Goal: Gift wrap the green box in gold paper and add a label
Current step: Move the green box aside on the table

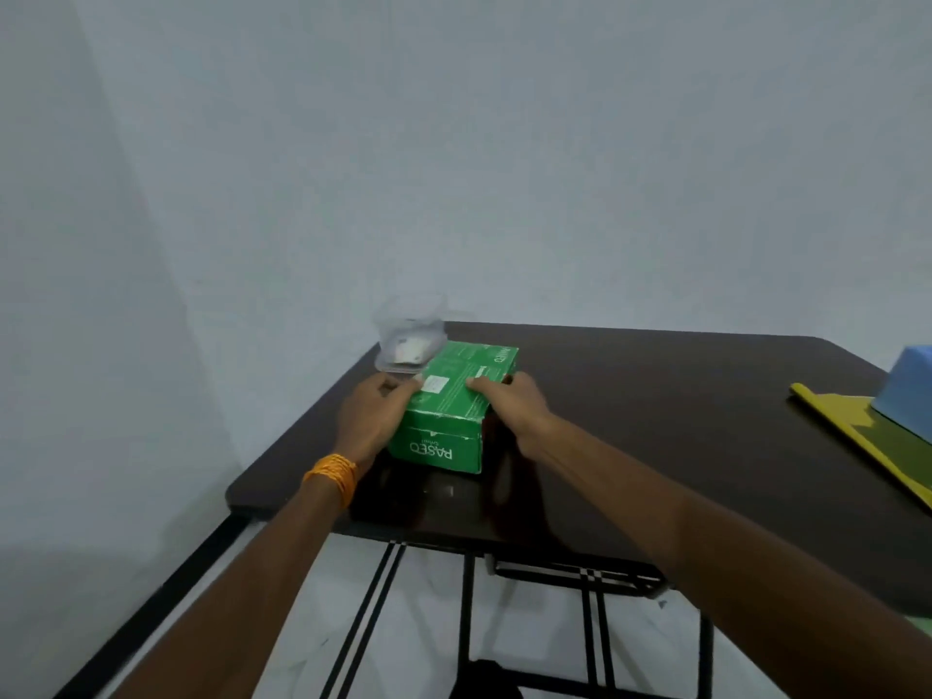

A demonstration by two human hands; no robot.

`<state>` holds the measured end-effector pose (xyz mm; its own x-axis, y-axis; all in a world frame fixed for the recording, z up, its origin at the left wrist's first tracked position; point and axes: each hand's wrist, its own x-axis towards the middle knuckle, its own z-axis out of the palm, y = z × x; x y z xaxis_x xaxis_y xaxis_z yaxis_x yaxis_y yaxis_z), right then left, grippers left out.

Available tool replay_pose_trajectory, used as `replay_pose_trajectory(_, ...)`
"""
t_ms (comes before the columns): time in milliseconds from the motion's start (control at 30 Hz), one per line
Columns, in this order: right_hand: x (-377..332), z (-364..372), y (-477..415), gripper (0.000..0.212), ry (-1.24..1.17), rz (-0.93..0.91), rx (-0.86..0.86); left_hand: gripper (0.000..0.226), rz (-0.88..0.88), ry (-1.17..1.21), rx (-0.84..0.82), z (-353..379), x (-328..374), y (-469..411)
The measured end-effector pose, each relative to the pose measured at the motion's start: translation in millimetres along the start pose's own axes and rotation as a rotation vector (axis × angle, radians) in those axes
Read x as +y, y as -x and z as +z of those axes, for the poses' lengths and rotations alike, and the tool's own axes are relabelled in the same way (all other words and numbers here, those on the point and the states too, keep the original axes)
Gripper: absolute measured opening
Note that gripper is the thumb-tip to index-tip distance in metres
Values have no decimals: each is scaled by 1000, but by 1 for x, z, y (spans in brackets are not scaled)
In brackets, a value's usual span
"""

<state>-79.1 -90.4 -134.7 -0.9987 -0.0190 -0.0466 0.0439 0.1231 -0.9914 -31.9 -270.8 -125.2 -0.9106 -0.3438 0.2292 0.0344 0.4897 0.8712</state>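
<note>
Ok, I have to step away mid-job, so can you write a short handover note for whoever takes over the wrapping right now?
Both hands hold the green box, bare, on the dark table near its left end: left hand on its left side, right hand on its right. Gold paper lies at the table's right edge, partly under a blue object. A clear container stands behind the box. Done: nothing wrapped. Left: bring box to paper, wrap, add label; I can't make out a label.
</note>
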Motion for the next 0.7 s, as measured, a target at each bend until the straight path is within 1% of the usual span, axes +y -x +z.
replay_pose_trajectory(100, -4, 37, 4, 44, 21, -7, -76, 13, -19, 140, -15, -25, -12, 2)
replay_pose_trajectory(167, -5, 55, 4, 44, 36, -17, -97, 7, -47, 181, -4, -40, -20, 0)
replay_pose_trajectory(267, -8, 72, 5, 40, 64, -32, -143, 17, -105, 218, -20, -57, -34, -6)
replay_pose_trajectory(367, -10, 78, 4, 36, 53, -52, -165, 31, -112, 222, -39, -64, -42, -13)
replay_pose_trajectory(433, -9, 77, 4, 39, 39, -56, -172, 35, -102, 195, -36, -63, -40, -12)
replay_pose_trajectory(500, -8, 72, 4, 42, 30, -43, -183, 35, -32, 32, 44, -60, -35, -8)
replay_pose_trajectory(567, -7, 62, 6, 43, 36, -39, -168, 36, 145, -188, 219, -53, -27, -3)
replay_pose_trajectory(600, -6, 54, 6, 47, 52, -42, -140, 34, 246, -242, 289, -49, -19, 1)
replay_pose_trajectory(633, -6, 45, 8, 57, 79, -49, -106, 30, 324, -255, 332, -44, -11, 4)
replay_pose_trajectory(667, -5, 32, 10, 68, 109, -61, -66, 27, 382, -247, 348, -35, 0, 7)
replay_pose_trajectory(700, -5, 18, 13, 75, 132, -79, -29, 23, 424, -226, 347, -26, 12, 10)
